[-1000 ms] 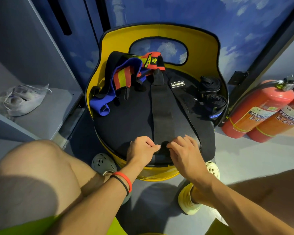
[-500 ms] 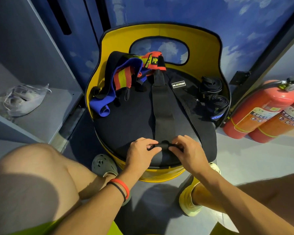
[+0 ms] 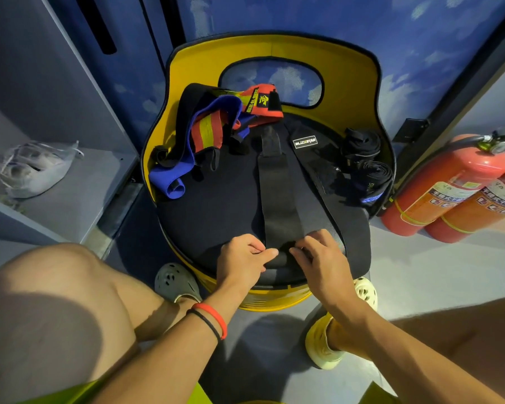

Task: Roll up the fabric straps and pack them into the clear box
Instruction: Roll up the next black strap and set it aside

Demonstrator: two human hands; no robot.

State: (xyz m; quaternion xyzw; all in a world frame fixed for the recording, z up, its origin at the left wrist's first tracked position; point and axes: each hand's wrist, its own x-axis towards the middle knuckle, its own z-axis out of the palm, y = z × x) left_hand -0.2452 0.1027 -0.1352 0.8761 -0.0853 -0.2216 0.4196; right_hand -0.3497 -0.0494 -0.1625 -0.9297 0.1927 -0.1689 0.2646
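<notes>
Black strap caught at its near end: both grips narrow, left hand and right hand pinching its small rolled end from either side at the front edge of the black seat. From there the strap runs flat up the middle of the seat. A labelled strap lies diagonally just to its right. Back left, a heap of coloured straps; back right, rolled straps against the yellow chair back. Fire extinguishers stand on the floor at right.
</notes>
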